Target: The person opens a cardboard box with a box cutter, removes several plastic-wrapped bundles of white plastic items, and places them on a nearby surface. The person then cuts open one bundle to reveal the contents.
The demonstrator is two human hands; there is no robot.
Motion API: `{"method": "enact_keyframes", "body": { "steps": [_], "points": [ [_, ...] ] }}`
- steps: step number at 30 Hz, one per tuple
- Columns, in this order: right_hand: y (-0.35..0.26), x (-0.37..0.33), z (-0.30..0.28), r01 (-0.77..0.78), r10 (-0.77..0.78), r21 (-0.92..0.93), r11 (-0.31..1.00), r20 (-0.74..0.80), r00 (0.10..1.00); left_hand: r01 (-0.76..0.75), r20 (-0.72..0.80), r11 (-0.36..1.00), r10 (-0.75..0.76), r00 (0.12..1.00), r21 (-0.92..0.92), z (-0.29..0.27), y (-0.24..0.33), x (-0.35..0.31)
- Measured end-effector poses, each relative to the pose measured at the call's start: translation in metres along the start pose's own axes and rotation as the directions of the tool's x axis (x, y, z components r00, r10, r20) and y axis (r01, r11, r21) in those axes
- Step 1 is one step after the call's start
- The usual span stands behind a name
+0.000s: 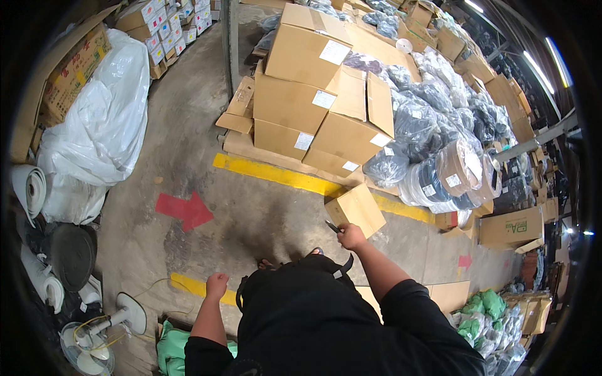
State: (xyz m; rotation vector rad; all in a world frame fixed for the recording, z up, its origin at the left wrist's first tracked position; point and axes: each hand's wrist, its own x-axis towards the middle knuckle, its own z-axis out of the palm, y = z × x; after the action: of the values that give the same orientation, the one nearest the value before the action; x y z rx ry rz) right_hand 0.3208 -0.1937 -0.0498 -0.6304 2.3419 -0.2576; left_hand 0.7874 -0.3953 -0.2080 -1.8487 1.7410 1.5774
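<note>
Grasping slim dark object (332,226) with right hand (352,237), long axis toward 10 o'clock. At 12 o'clock beyond right knuckles: small carton (357,208), contact unclear. At 8 o'clock, farther off: curled left hand (217,285), nothing seen inside.

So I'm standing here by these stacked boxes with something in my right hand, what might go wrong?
The dark object juts from your right hand, so it could scrape the small cardboard box just beyond; what it is, I can't tell.
That box seems to sit on the floor ahead of your feet, so you might trip on it.
The top box of the stack could slide if bumped.
</note>
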Motion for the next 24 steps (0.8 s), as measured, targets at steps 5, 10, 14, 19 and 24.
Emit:
{"method": "enact_keyframes", "body": {
  "steps": [5, 10, 14, 19, 24],
  "points": [
    [0.047, -0.018, 0.002, -0.146, 0.146, -0.043, 0.988, 0.004, 0.989, -0.127, -0.006, 0.988, 0.128, 0.992, 0.084, -0.015, 0.042, 0.018],
    [0.066, -0.031, 0.009, -0.401, 0.371, 0.137, 0.906, 0.201, 0.907, -0.175, 0.021, 0.974, 0.174, 0.985, 0.140, -0.025, 0.060, 0.024],
    [0.073, -0.036, 0.019, -0.113, 0.113, -0.008, 0.994, 0.038, 0.993, -0.216, 0.010, 0.957, 0.218, 0.976, 0.194, -0.021, 0.053, 0.029],
    [0.066, -0.033, 0.015, -0.147, 0.145, 0.035, 0.989, 0.032, 0.989, -0.234, 0.027, 0.952, 0.233, 0.972, 0.197, -0.016, 0.045, 0.033],
    [0.044, -0.041, 0.000, -0.096, 0.097, 0.027, 0.995, -0.046, 0.994, -0.266, -0.013, 0.947, 0.273, 0.962, 0.178, -0.013, 0.040, 0.032]
  ]
}}
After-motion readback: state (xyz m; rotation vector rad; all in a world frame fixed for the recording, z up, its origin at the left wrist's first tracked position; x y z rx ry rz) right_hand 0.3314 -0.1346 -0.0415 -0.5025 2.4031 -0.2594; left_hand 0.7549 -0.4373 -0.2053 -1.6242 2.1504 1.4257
